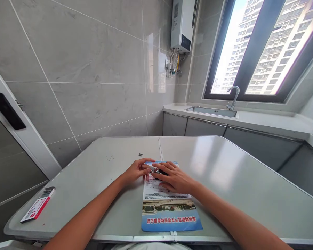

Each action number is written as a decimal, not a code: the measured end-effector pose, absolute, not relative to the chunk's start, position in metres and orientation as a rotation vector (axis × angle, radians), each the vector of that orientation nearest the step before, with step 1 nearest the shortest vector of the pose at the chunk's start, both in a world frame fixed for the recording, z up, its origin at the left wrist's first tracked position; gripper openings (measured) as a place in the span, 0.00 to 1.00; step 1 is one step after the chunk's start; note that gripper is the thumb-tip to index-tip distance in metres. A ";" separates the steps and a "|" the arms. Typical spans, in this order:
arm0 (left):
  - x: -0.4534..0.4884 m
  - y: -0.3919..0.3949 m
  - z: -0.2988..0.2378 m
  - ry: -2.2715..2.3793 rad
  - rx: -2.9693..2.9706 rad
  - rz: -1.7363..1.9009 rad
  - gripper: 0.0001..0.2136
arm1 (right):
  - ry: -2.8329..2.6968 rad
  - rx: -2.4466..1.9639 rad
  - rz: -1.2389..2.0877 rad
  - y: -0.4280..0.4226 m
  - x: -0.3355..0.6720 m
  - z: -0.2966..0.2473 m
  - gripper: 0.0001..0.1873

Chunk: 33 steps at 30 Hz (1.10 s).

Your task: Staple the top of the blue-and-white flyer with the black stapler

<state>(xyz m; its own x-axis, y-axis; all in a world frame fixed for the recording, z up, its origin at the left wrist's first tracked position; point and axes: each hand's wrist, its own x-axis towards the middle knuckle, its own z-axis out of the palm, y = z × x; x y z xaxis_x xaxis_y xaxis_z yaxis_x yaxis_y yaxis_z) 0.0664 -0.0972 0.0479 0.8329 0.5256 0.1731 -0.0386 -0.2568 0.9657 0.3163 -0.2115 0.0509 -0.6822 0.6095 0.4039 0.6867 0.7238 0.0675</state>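
Observation:
A sheet of printed paper (169, 217) with a blue band lies on the folding table, upside down to me. Over its upper part, my right hand (173, 177) rests on a black stapler (162, 172) with a silver metal part. Its fingers cover most of the stapler. My left hand (138, 171) is at the stapler's left end, thumb and fingers curled together around it. What lies between those fingertips is largely hidden. Just beyond the left hand are short dark strips of staples (140, 154).
Tiny loose bits (110, 158) are scattered on the table (114, 208), left of the paper. A red and white package (38, 205) lies near the left edge. Behind stand a counter with a sink (211, 111) and a tiled wall. A door (26, 132) is at left.

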 end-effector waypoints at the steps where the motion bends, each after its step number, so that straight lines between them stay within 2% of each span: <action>1: 0.066 -0.098 0.048 0.362 1.771 0.536 0.27 | -2.594 -1.000 -0.318 -0.211 0.315 0.050 0.28; 10: 0.064 -0.097 0.046 0.291 1.774 0.504 0.25 | -2.611 -1.028 -0.381 -0.212 0.313 0.051 0.27; 17: 0.064 -0.098 0.047 0.297 1.759 0.534 0.25 | -2.550 -1.061 -0.382 -0.211 0.318 0.053 0.31; 22: 0.062 -0.077 0.035 0.440 1.827 0.837 0.22 | -2.402 -1.143 -0.269 -0.203 0.331 0.051 0.31; 26: 0.052 -0.039 0.016 0.861 2.174 1.055 0.16 | -2.197 -1.354 -0.139 -0.187 0.361 0.043 0.30; 29: 0.044 -0.014 0.000 1.045 2.462 0.989 0.17 | -2.075 -1.527 -0.047 -0.174 0.392 0.033 0.30; 33: 0.040 -0.006 -0.016 1.111 2.675 0.647 0.23 | -1.901 -1.767 -0.035 -0.161 0.432 0.019 0.30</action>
